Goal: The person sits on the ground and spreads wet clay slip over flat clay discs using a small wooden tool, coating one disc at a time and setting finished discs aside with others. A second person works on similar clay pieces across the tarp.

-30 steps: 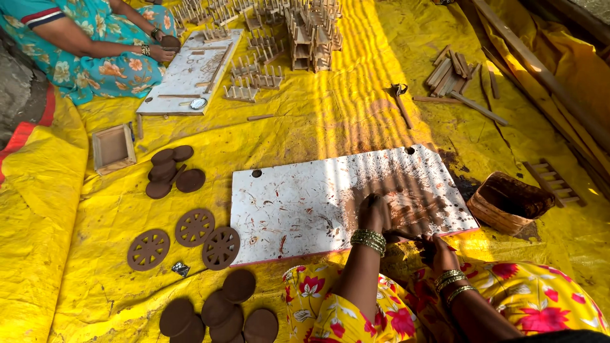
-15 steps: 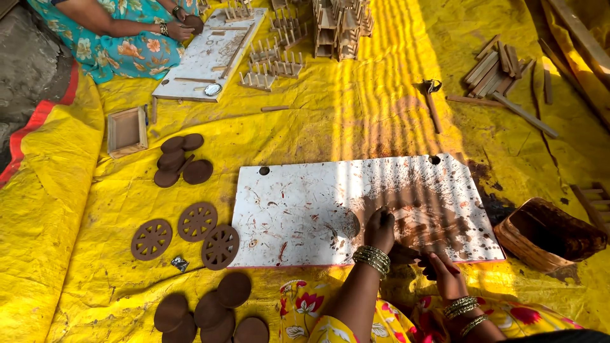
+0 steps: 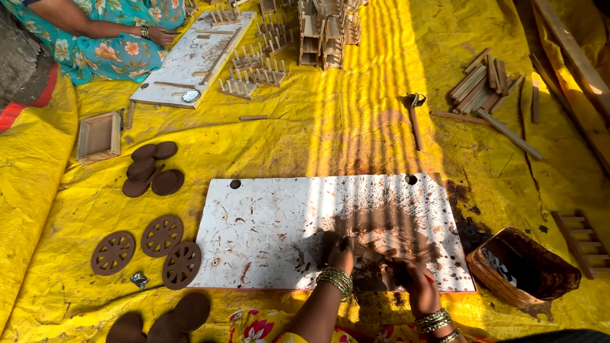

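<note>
Far to the left of the hands, three brown spoked wheel discs (image 3: pixel 147 249) are seen lying flat on the yellow sheet (image 3: pixel 356 121). Above them a small pile of plain brown discs (image 3: pixel 152 176) is found, and more plain discs (image 3: pixel 162 324) are placed at the lower edge, well left of the left hand. A small wooden frame (image 3: pixel 98 136) is laid further up on the left.

The left hand (image 3: pixel 342 254) is rested on the white board (image 3: pixel 267 228), fingers pressed down on the brown, smeared area of it. The right hand (image 3: pixel 414 282) is held just beside it, also on the board, fingers bent over a dark lump of clay (image 3: pixel 375 263) that lies between the two hands. It cannot be told surely whether the lump is grasped or only touched, because the shadow is dark there. Bangles are worn on both wrists.

To the right of the right hand, near the board's corner, a brown basket (image 3: pixel 508 286) is placed. Far above the hands, a hammer (image 3: pixel 414 117) and a heap of wooden sticks (image 3: pixel 486 79) are seen. At the top left, well apart, another person's hand (image 3: pixel 160 37) is held at a second white board (image 3: pixel 190 60).
</note>
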`<act>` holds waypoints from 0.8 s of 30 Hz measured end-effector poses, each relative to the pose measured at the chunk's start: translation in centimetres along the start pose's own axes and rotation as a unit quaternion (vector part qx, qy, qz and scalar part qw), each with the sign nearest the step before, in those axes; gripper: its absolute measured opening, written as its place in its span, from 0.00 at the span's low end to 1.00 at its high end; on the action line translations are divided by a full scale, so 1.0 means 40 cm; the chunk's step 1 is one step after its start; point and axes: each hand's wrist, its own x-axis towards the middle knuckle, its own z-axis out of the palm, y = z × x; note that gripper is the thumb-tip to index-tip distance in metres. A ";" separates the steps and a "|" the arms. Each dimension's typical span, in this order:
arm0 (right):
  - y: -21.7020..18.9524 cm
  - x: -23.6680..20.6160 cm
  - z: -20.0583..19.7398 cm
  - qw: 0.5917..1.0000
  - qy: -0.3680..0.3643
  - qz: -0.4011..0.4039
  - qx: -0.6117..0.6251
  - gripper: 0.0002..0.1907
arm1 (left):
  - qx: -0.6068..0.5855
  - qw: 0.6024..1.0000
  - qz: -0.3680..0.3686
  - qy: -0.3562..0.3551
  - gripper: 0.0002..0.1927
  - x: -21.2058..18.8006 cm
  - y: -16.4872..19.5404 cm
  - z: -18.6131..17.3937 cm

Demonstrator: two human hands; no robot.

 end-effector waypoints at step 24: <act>0.007 0.048 0.050 0.983 0.003 0.169 0.076 0.14 | -0.144 0.988 -0.043 -0.036 0.22 0.006 -0.017 -0.072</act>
